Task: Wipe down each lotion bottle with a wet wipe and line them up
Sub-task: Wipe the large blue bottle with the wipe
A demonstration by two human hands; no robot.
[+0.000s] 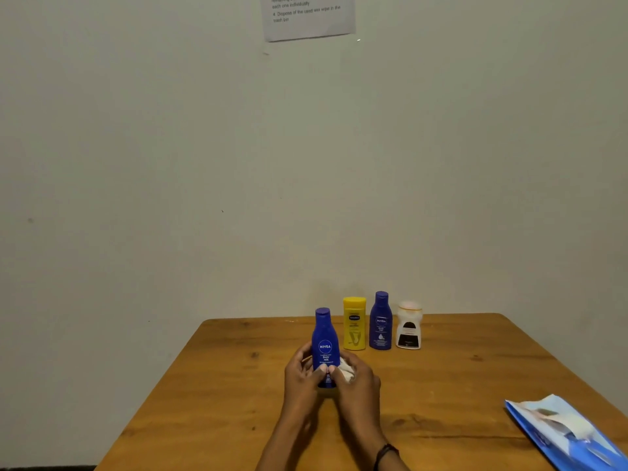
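Note:
A blue Nivea lotion bottle stands upright in the middle of the wooden table, held low down by both hands. My left hand wraps its left side. My right hand presses a crumpled white wet wipe against the bottle's right side. Behind it, close to the wall, three bottles stand in a row: a yellow bottle, a second blue Nivea bottle and a white bottle with a dark label.
A blue wet wipe pack lies at the table's right front, near the edge. A printed instruction sheet hangs on the wall above. The wall runs right behind the table's far edge.

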